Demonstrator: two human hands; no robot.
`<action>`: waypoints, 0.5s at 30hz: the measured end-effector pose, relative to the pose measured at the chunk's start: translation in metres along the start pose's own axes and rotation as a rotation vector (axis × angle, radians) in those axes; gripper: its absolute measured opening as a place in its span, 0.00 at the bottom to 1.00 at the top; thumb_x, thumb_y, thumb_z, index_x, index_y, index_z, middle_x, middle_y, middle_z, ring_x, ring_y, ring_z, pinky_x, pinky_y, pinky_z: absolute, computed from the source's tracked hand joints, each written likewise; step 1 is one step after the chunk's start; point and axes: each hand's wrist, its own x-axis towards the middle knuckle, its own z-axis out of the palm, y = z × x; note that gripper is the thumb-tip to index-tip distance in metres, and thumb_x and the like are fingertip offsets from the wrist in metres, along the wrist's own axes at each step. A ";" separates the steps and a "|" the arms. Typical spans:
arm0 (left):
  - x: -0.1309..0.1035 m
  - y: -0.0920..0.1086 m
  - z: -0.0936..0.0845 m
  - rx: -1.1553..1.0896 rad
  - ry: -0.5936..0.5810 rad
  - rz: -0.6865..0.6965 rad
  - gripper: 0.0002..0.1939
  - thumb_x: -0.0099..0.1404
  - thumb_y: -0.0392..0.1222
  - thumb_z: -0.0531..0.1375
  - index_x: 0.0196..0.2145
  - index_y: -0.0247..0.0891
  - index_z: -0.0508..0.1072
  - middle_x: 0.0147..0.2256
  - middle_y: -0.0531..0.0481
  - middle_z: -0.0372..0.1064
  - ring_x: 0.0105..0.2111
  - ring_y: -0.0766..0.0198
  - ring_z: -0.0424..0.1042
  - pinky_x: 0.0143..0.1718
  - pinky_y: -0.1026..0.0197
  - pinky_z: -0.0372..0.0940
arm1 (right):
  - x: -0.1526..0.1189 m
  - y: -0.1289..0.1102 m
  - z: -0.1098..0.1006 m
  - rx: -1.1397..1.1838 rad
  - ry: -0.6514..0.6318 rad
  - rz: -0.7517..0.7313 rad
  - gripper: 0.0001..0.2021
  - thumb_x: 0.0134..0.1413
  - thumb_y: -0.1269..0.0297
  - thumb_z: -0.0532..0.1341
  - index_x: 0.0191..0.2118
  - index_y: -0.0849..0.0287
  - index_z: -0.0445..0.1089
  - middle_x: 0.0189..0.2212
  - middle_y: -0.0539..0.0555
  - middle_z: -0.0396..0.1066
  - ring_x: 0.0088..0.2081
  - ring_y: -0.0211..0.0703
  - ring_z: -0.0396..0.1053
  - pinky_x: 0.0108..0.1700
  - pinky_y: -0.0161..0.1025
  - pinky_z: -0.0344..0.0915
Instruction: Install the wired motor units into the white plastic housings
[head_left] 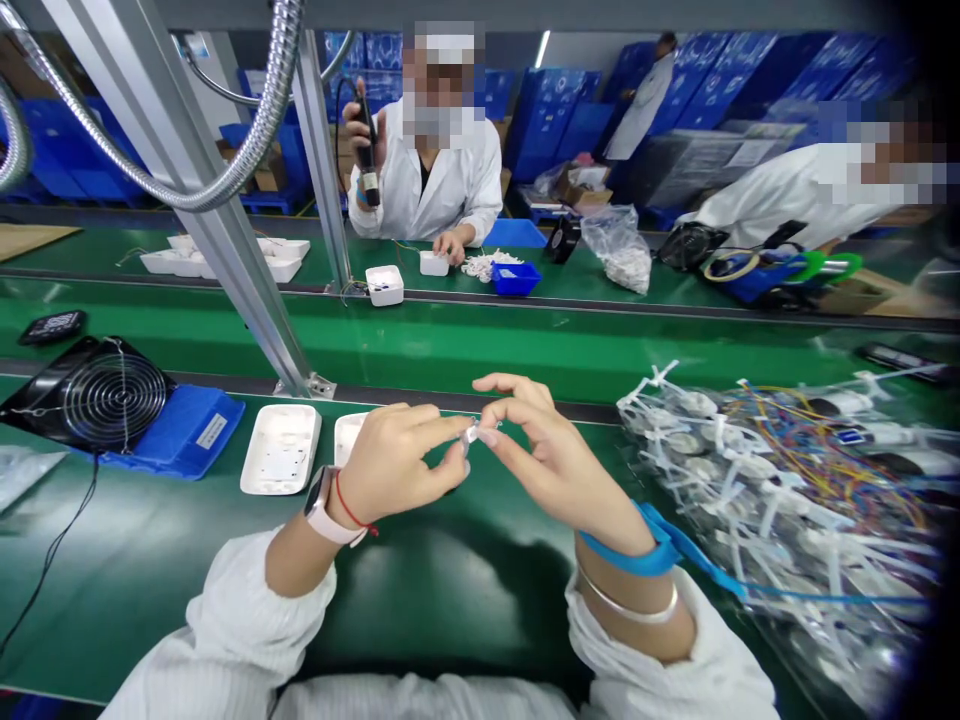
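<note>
Above the green work surface (pixel 450 590), my left hand (pixel 401 455) pinches a small white and metallic piece (pixel 471 434) between thumb and forefinger. The thumb and forefinger of my right hand (pixel 536 445) close on the same piece from the right, with the other fingers partly raised. The piece is too small to make out fully. A white open plastic tray (pixel 281 450) lies to the left of my left hand. Behind that hand a second white tray (pixel 346 432) is partly hidden.
A black fan (pixel 112 395) and a blue bin (pixel 187 435) stand at the left. Bagged wired parts (pixel 772 470) pile up at the right. A metal post (pixel 225 230) rises at the left. Across the green belt (pixel 420 345) a person (pixel 442 180) holds a black tool (pixel 367 150).
</note>
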 end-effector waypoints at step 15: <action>0.004 -0.017 -0.007 0.081 0.072 0.279 0.06 0.63 0.39 0.57 0.35 0.35 0.73 0.19 0.56 0.65 0.21 0.71 0.64 0.26 0.65 0.57 | 0.000 0.003 -0.003 0.099 -0.050 0.006 0.05 0.57 0.67 0.53 0.32 0.57 0.64 0.46 0.58 0.61 0.54 0.49 0.56 0.52 0.50 0.56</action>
